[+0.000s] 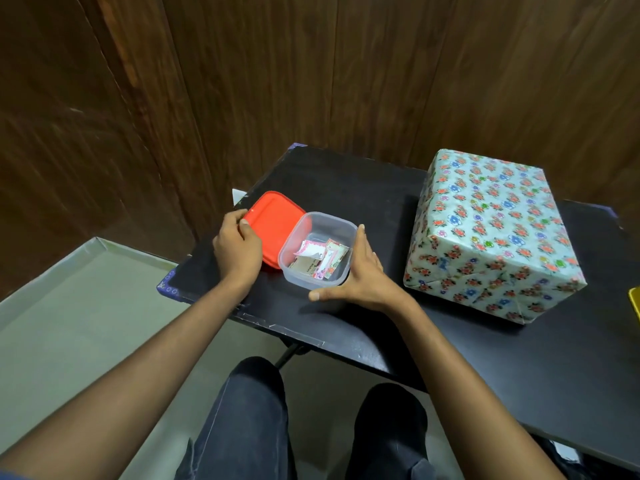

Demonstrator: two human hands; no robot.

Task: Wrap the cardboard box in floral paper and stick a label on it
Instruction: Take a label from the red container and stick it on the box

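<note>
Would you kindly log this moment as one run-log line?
left hand: holds red plastic lid | right hand: steadies clear plastic tub | floral-wrapped box: unlabelled on visible faces

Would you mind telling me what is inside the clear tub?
The clear tub is open and holds a small heap of paper labels, some with pink floral print. They overlap, so whatever lies beneath the top ones is hidden.
</note>
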